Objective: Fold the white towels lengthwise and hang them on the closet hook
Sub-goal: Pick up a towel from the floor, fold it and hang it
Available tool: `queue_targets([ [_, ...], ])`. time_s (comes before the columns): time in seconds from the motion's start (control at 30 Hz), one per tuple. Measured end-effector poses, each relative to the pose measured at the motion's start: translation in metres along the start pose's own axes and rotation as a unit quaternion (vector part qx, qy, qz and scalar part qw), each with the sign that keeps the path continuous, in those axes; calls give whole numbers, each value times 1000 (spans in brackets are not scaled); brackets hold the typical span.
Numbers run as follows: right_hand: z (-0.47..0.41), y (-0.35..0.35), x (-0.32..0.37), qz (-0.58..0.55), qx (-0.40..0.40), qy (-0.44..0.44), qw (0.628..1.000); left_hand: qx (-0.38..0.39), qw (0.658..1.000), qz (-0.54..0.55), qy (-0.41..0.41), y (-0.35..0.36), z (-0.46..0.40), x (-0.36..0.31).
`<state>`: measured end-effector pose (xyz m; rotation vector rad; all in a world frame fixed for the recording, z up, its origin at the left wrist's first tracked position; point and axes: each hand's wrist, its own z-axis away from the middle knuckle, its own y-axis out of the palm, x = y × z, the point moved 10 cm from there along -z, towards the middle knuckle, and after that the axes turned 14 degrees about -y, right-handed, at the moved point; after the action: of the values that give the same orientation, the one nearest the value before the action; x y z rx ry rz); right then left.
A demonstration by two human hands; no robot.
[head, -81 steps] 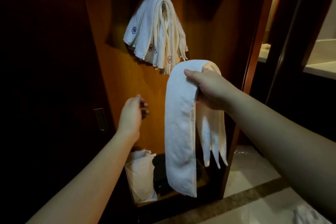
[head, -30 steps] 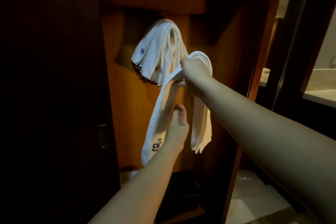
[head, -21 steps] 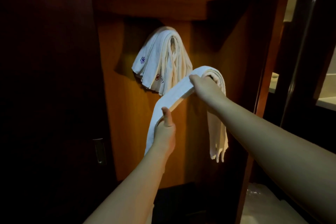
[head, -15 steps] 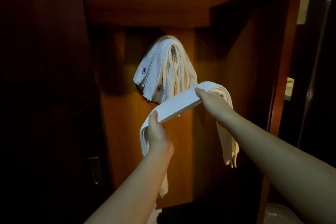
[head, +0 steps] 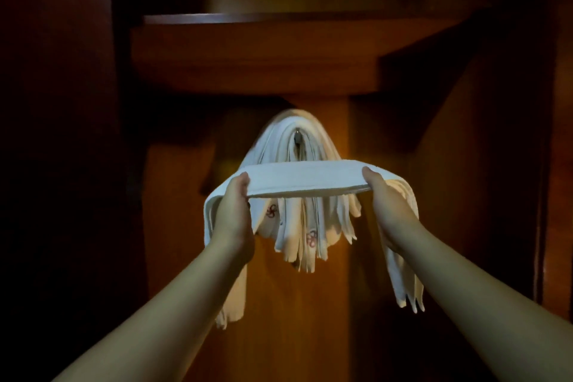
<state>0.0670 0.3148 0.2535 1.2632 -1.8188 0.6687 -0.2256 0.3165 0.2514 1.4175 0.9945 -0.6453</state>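
Nearest to us, two bare forearms reach up and forward into the closet. Our left hand [head: 233, 216] has its grip closed around the folded towel [head: 305, 180], thumb on top and fingers tucked beneath, and our right hand [head: 388, 201] holds the same towel the same way farther along. Between the two grips the towel runs taut and nearly level as a long narrow band, its layered edge facing us. Outside the left grip, one end drops down past the wrist and hangs below the forearm. Outside the right grip, the other end falls in several loose layers that end in ragged points well below the hand.

Just behind the stretched band, and partly hidden by it, the hung towels [head: 297, 226] drape in a thick bundle, their ends dangling below the level of both grips; small red emblems show on some of them. Above the band, midway between our grips, the closet hook [head: 297, 135] shows as a small metal tip in the fold of that bundle. The held towel is in front of the hook and slightly below it, not on it.

Farther back stands the orange wooden back panel [head: 310, 319], and above it a wooden shelf [head: 257, 56] spans the closet. The sides are dark.
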Motion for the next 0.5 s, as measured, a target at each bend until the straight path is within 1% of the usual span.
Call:
queue_targets([
  [0.1, -39, 5, 28, -1, 1, -40, 999, 58, 997, -53, 6, 26, -27, -30],
  [0.2, -78, 17, 60, 22, 13, -72, 997, 91, 994, -52, 25, 47, -55, -63],
  [0.33, -128, 36, 81, 75, 35, -89, 993, 72, 992, -71, 69, 67, -97, -102],
  [0.43, -164, 45, 84, 86, 39, -89, 992, 72, 992, -86, 52, 82, -133, -109],
  [0.5, -186, 49, 80, 88, 34, -82, 992, 66, 992, -108, 28, 92, -157, -106],
])
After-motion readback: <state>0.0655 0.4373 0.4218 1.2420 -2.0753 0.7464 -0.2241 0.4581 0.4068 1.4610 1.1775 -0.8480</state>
